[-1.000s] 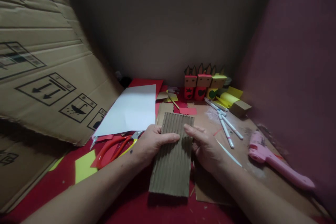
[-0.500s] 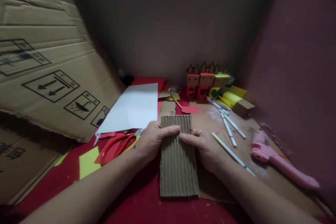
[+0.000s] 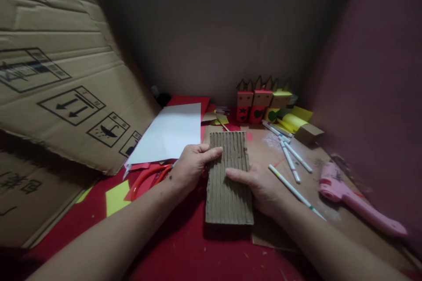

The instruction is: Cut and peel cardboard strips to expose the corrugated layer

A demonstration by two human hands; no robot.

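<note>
A rectangular piece of corrugated cardboard (image 3: 230,197), its ridges running lengthwise, is held above the red table surface. My left hand (image 3: 193,164) grips its left edge, thumb flat on the ridged face and fingers behind. On the right edge, lower down, my right hand (image 3: 260,184) holds it the same way, its thumb pointing inward. The fingers behind the board are hidden. Partly covered by my left forearm lie red-handled scissors (image 3: 145,181). A white marker (image 3: 293,189) lies close to my right hand.
A large cardboard box (image 3: 75,79) leans in from the left. White paper (image 3: 168,136) lies near it. Several small red and yellow paper figures (image 3: 262,105) stand against the back wall. More markers (image 3: 290,162) and a pink glue gun (image 3: 356,204) lie on the right.
The cardboard piece has been raised and shifted slightly away from me, both hands still on it. My left hand now covers more of the scissors. The view has shifted a little.
</note>
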